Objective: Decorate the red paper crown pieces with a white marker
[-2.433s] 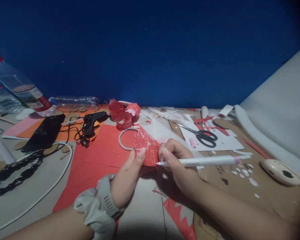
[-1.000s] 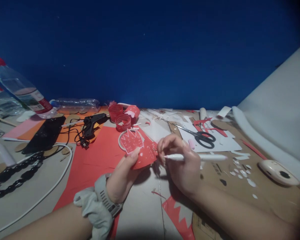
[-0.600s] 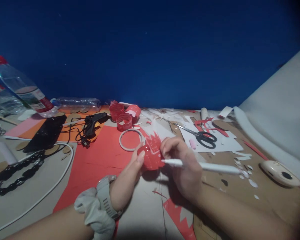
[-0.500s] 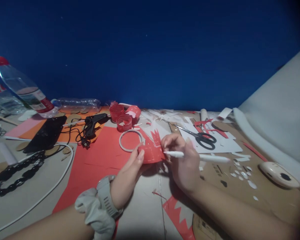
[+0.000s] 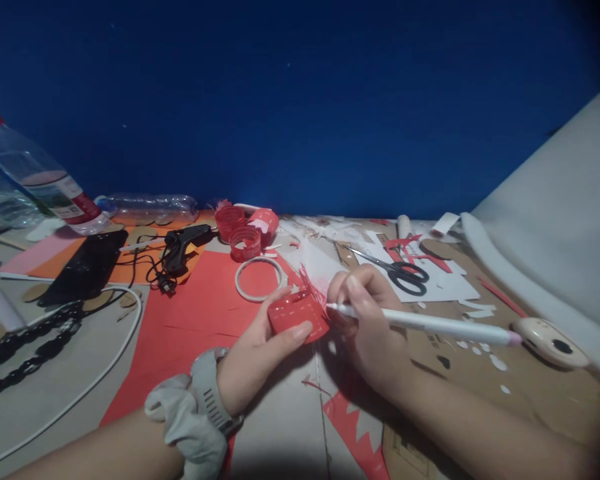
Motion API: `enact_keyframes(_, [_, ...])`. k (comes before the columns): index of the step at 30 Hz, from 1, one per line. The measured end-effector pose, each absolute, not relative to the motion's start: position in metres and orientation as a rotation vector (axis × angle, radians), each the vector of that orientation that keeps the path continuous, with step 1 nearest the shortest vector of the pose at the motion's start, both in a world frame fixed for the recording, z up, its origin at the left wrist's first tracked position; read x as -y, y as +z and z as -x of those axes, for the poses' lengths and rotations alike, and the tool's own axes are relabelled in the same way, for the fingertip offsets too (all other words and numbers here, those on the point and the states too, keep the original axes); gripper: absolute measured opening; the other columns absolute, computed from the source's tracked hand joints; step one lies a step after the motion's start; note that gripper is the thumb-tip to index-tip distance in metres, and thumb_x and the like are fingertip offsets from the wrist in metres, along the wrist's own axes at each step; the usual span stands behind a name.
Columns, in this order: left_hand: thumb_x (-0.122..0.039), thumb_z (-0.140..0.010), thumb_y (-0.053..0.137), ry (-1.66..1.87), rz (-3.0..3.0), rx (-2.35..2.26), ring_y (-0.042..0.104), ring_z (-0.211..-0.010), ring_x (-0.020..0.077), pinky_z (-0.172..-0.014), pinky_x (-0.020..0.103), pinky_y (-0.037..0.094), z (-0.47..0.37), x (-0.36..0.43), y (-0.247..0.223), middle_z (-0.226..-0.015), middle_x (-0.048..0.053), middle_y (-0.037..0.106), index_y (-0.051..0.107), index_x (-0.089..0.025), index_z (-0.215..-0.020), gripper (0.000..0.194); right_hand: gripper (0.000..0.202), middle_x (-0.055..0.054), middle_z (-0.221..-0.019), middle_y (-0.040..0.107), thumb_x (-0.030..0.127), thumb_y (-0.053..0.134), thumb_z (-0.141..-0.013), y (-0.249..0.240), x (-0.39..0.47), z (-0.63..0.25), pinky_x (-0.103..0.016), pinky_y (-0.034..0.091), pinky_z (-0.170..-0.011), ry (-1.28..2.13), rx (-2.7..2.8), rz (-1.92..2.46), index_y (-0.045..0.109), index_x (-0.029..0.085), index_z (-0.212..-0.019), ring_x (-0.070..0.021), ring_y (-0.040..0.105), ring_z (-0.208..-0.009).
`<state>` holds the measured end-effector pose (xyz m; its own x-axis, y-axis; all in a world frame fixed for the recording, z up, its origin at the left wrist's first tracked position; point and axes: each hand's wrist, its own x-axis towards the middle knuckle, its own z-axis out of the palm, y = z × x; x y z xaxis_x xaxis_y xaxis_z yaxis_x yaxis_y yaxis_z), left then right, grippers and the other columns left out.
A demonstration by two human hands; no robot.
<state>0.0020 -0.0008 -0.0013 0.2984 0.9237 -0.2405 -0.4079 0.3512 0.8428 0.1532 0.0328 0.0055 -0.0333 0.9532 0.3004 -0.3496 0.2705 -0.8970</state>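
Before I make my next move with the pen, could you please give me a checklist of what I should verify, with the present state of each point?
1. Red piece held by the left hand: ok, the thumb lies across its near face.
2. White pen held in the right hand: ok.
3. Pen tip touching the red piece: cannot tell; it points at the spiky end, very close.
4. Scissors away from the hands: ok, they lie beyond the right hand.
5. Glue gun cool: cannot tell from a picture.
6. Space in front of you free of scraps: not ok, a zigzag-edged red offcut lies there.
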Motion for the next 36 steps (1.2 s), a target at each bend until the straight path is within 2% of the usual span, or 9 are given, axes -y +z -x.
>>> enact_keyframes(4, [-0.046, -0.090, 0.061, 1.022, -0.911, -0.854, 0.045, -0.134, 0.0316, -0.117, 0.048, 0.028, -0.0006, 0.0013, 0.0016, -0.138, 0.011, 0.057, 0.052, -0.019, -0.131, 0.050, 0.027, 0.006, -0.064, 0.048, 0.030, 0.061, -0.094, 0.0022, -0.0308, -0.1524, -0.023, 0.028, -0.050, 1.263, 1.194, 0.674, 0.047, 0.021, -0.072, -0.0091, 0.035, -0.053])
enact_keyframes(8, [-0.046, -0.096, 0.051, 1.014, -1.051, -0.876, 0.046, -0.133, 0.0275, -0.118, 0.043, 0.027, 0.0003, 0.0004, 0.0045, -0.139, 0.011, 0.056, 0.054, -0.016, -0.131, 0.046, 0.030, 0.006, -0.062, 0.045, 0.032, 0.061, -0.094, 0.0002, -0.0310, -0.1527, -0.023, 0.029, -0.051, 1.239, 1.257, 0.702, 0.046, 0.020, -0.070, -0.0088, 0.036, -0.053])
enact_keyframes(14, [-0.045, -0.096, 0.050, 0.999, -1.152, -0.935, 0.049, -0.130, 0.0262, -0.117, 0.040, 0.030, 0.0014, 0.0017, 0.0056, -0.136, 0.007, 0.060, 0.059, -0.019, -0.128, 0.042, 0.032, 0.005, -0.062, 0.047, 0.036, 0.060, -0.093, 0.0005, -0.0314, -0.1530, -0.023, 0.032, -0.051, 1.209, 1.269, 0.814, 0.045, 0.020, -0.069, -0.0103, 0.039, -0.054])
enact_keyframes(25, [-0.044, -0.099, 0.046, 1.006, -1.152, -0.893, 0.046, -0.135, 0.0260, -0.119, 0.041, 0.027, 0.0017, -0.0009, 0.0040, -0.143, 0.007, 0.055, 0.060, -0.019, -0.129, 0.042, 0.035, 0.005, -0.062, 0.046, 0.035, 0.060, -0.093, 0.0015, -0.0322, -0.1544, -0.022, 0.033, -0.054, 1.204, 1.336, 0.829, 0.043, 0.020, -0.067, -0.0103, 0.039, -0.057])
enact_keyframes(36, [-0.045, -0.098, 0.048, 1.008, -1.081, -0.873, 0.045, -0.135, 0.0259, -0.121, 0.042, 0.024, 0.0018, -0.0023, -0.0015, -0.141, 0.011, 0.056, 0.053, -0.015, -0.134, 0.047, 0.034, 0.006, -0.062, 0.045, 0.034, 0.060, -0.094, -0.0024, -0.0339, -0.1550, -0.021, 0.032, -0.053, 1.255, 1.325, 0.785, 0.044, 0.020, -0.067, -0.0097, 0.037, -0.056])
